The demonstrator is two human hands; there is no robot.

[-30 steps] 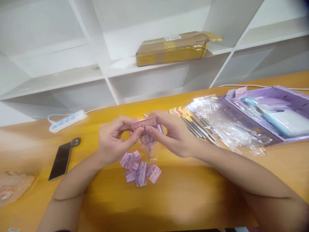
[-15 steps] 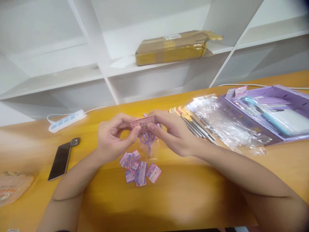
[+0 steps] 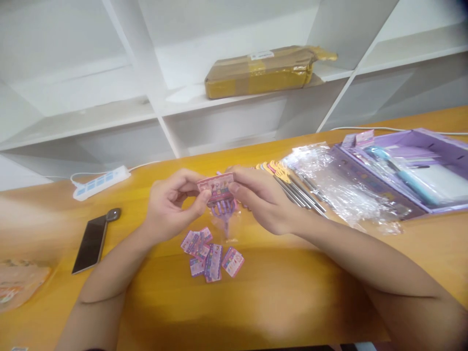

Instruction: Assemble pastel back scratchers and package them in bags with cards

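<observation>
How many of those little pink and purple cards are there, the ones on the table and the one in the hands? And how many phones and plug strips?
Small cards lying in the pile: about 6, they overlap
Small card held between the left hand and the right hand: 1
Phone: 1
Plug strip: 1
Total: about 9

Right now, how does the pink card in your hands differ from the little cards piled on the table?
The pink card is held in the air, pinched between left hand and right hand; the small cards lie loose on the table. The pink card looks wider and single; the small cards overlap in a cluster. Both are pinkish with printed pictures.
</observation>
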